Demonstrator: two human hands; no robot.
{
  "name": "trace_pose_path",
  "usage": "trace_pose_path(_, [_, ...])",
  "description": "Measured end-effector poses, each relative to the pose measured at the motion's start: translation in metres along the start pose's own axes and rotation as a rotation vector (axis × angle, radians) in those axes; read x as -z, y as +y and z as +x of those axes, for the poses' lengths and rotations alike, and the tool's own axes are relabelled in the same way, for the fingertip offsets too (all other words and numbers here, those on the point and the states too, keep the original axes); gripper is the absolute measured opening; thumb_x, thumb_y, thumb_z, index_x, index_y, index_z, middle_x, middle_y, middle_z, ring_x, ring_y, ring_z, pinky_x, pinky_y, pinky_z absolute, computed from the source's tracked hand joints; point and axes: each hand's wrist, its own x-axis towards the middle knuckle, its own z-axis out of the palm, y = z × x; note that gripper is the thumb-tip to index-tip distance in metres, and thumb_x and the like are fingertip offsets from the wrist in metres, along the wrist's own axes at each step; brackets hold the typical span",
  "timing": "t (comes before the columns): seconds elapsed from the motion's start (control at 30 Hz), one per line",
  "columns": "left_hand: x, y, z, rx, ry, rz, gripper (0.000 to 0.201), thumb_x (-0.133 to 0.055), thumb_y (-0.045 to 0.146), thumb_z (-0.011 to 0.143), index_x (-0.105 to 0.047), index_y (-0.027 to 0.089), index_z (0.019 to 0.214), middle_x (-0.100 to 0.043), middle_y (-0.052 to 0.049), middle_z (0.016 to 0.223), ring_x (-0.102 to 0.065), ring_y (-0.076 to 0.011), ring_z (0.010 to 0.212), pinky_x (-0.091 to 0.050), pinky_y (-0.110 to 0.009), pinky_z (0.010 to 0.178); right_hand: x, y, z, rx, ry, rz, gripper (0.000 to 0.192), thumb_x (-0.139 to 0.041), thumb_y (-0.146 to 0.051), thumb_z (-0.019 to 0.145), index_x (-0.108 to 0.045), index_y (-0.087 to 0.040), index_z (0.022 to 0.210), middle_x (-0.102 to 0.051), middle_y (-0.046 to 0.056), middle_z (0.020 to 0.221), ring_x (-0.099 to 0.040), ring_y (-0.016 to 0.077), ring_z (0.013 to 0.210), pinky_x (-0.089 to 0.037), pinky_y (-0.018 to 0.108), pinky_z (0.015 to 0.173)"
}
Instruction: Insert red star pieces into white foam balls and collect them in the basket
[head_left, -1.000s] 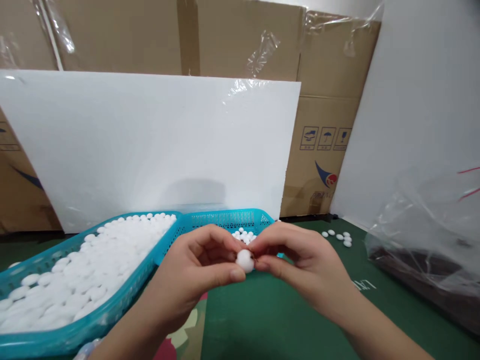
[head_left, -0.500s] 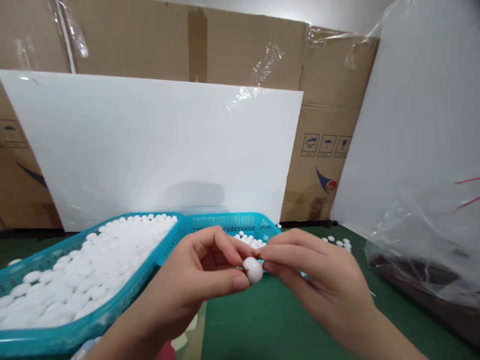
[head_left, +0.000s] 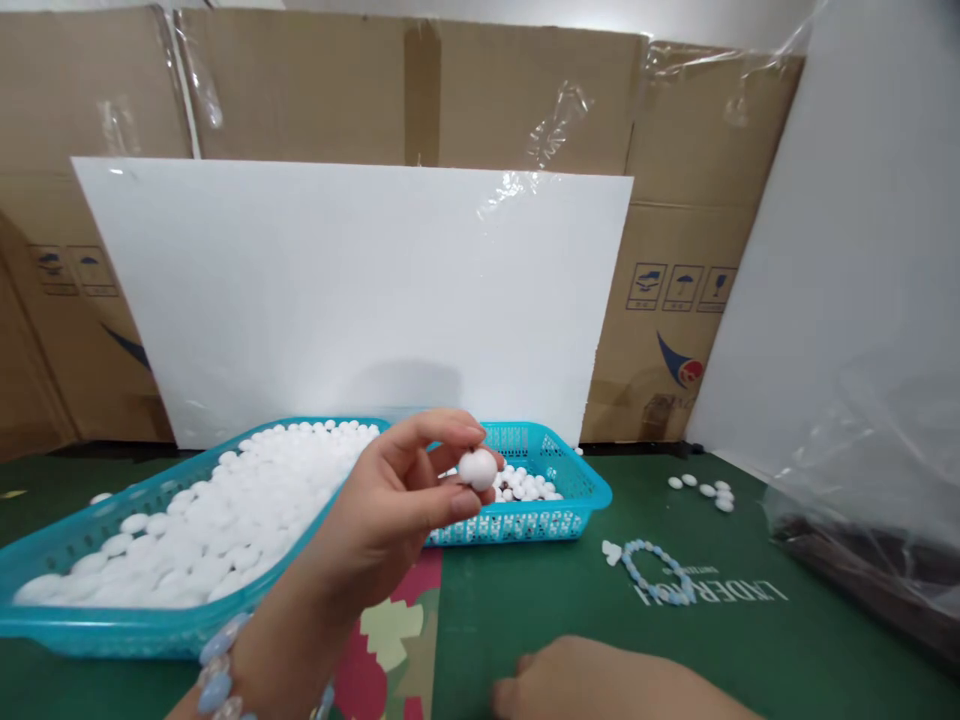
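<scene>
My left hand (head_left: 409,475) is raised in the middle, pinching a small round white ball (head_left: 478,469) between thumb and fingers. Low at the bottom edge, my right hand (head_left: 570,680) is over the green table, apart from the left. Its fingers are blurred and mostly out of sight, so whatever they may hold is hidden. Behind my left hand stands a small blue basket (head_left: 592,492) with white pieces (head_left: 529,488) in it, some showing dark spots. A larger blue basket (head_left: 112,640), heaped with white pieces (head_left: 225,510), lies to the left.
A pale blue bead bracelet (head_left: 631,567) lies on the green table (head_left: 510,600). Several loose white pieces (head_left: 707,490) lie farther back. At right is a clear plastic bag (head_left: 862,500) with dark contents. A white board (head_left: 375,270) leans against cardboard boxes (head_left: 525,100).
My right hand has left the ball and dropped toward the bottom edge. My left hand keeps the ball, now slightly higher and farther left. The bracelet on the table has come into view.
</scene>
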Motion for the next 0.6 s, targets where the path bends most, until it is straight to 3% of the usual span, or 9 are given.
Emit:
trace_pose_path(0.1, [0.002,-0.002,0.001,-0.016,0.008,0.009,0.023,-0.061,0.0,0.046,-0.06,0.02,0.058,-0.05,0.004,0.067,-0.052,-0.0057,0.056,-0.045,-0.008,0.046,0.017,0.002,-0.004,0.115,-0.146,-0.079,0.012,-0.057,-0.009,0.058,-0.06,-0.019,0.065,-0.059,0.0,0.052,-0.053,0.0135,0.04,-0.03,0.019,0.029])
trace_pose_path(0.17, [0.002,-0.004,0.002,-0.017,-0.015,0.013,0.021,-0.062,0.002,0.045,-0.06,0.019,0.056,-0.05,0.004,0.064,-0.053,-0.0059,0.054,-0.045,-0.008,0.044,0.037,0.009,-0.013,0.12,-0.119,-0.097,0.018,-0.059,-0.007,0.057,-0.058,-0.017,0.072,-0.06,0.002,0.064,-0.056,0.0165,0.051,-0.034,0.02,0.035])
trace_pose_path(0.23, [0.002,-0.007,0.002,-0.014,-0.034,0.011,0.018,-0.064,0.004,0.044,-0.06,0.019,0.054,-0.051,0.003,0.062,-0.052,-0.0063,0.052,-0.044,-0.008,0.042,0.055,0.017,-0.025,-0.036,0.097,0.023,0.019,-0.063,-0.017,0.056,-0.055,-0.017,0.074,-0.059,0.002,0.069,-0.055,0.0176,0.057,-0.038,0.022,0.04])
trace_pose_path(0.33, [-0.001,-0.01,0.002,0.015,-0.049,0.001,0.015,-0.065,0.008,0.047,-0.06,0.018,0.058,-0.053,0.002,0.058,-0.052,-0.0061,0.05,-0.044,-0.009,0.043,0.066,0.026,-0.037,-0.116,0.432,0.158,0.01,-0.057,-0.013,0.062,-0.051,-0.018,0.068,-0.055,-0.001,0.065,-0.051,0.0143,0.057,-0.038,0.021,0.044])
trace_pose_path(0.5, [-0.007,-0.014,-0.002,0.08,-0.124,0.006,0.015,-0.06,0.007,0.054,-0.058,0.018,0.065,-0.053,0.002,0.062,-0.05,-0.0042,0.054,-0.042,-0.007,0.049,0.062,0.026,-0.039,0.015,0.876,0.369,0.01,-0.049,-0.013,0.068,-0.047,-0.02,0.075,-0.05,-0.001,0.071,-0.047,0.0097,0.059,-0.04,0.018,0.051])
trace_pose_path(0.6, [-0.011,-0.016,-0.004,-0.021,-0.144,0.099,0.023,-0.056,-0.002,0.054,-0.054,0.019,0.063,-0.05,0.004,0.065,-0.049,-0.0035,0.058,-0.042,-0.007,0.052,0.062,0.022,-0.036,0.071,0.994,0.451,0.011,-0.052,-0.013,0.068,-0.048,-0.02,0.076,-0.05,-0.003,0.07,-0.047,0.0071,0.062,-0.04,0.013,0.056])
